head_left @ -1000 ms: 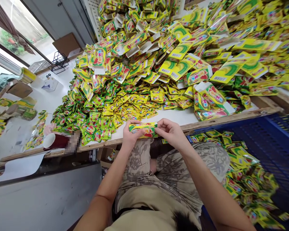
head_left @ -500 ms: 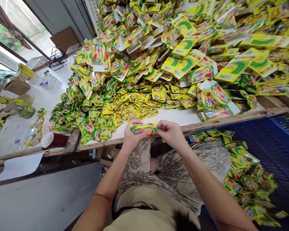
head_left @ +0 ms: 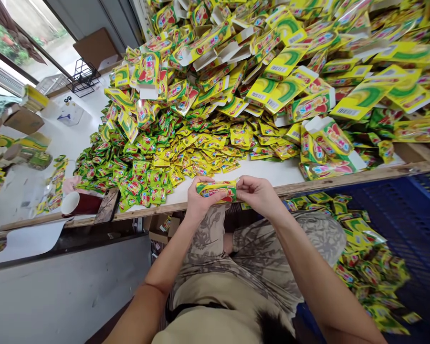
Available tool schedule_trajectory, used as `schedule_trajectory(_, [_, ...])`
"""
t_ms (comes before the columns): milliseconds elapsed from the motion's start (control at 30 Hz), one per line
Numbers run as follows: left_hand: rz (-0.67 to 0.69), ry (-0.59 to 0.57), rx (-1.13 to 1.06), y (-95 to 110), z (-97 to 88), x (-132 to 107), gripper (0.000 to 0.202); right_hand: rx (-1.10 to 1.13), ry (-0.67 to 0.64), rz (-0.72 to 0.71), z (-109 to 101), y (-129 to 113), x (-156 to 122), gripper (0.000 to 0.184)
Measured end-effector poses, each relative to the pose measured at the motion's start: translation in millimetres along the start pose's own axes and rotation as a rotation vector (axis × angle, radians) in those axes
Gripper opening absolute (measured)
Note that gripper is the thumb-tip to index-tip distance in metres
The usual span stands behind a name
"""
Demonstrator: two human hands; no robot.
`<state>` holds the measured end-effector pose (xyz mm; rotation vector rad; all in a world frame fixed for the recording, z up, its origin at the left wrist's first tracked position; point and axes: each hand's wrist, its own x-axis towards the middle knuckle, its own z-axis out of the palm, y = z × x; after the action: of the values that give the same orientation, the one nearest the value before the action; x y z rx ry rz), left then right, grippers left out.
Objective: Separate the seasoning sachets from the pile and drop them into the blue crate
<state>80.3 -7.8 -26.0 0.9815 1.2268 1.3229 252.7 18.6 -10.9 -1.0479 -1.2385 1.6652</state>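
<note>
A small yellow-and-green printed carton lies level between my hands, just over the table's front edge. My left hand is closed around its left end, thumb across the front. At the right end, the fingers of my right hand pinch the carton's end flap; the fingertips partly hide that end. Behind the carton spreads a heap of small wrapped sachets, green ones to the left and yellow ones in the middle.
Many printed cartons, some with open flaps, are piled across the back and right. A dark red cup lies on its side at the left, beside a phone. Below right, a blue crate holds more packets. A wooden strip edges the table.
The view has shifted slightly. Both hands keep hold of the carton in nearly the same place, the right fingers still working at its end.
</note>
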Motion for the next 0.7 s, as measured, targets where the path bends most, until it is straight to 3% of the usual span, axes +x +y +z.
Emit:
schedule_trajectory(133, [0.03,0.039,0.021,1,0.8,1,0.051,-0.103,0.023,-0.053,1,-1,-2,0.027])
schedule_trajectory(333, [0.102,0.2,-0.05,-1,6.1,13,0.047,-0.314,0.129,-0.322,6,-8,-1,0.022])
schedule_trajectory(433, [0.181,0.075,0.135,4,7.1,21,0.047,-0.568,0.214,-0.434,2,-17,6,0.012])
schedule_trajectory(533, [0.196,-0.155,0.271,7,5.5,30,0.05,-0.765,0.129,-0.536,-2,-26,11,0.016])
schedule_trajectory(600, [0.154,-0.228,0.286,3,4.8,37,0.043,-0.754,0.128,-0.571,-4,-27,14,0.019])
schedule_trajectory(700, [0.12,-0.173,0.22,-7,5.3,44,0.041,-0.532,0.317,-0.519,-8,-17,19,0.025])
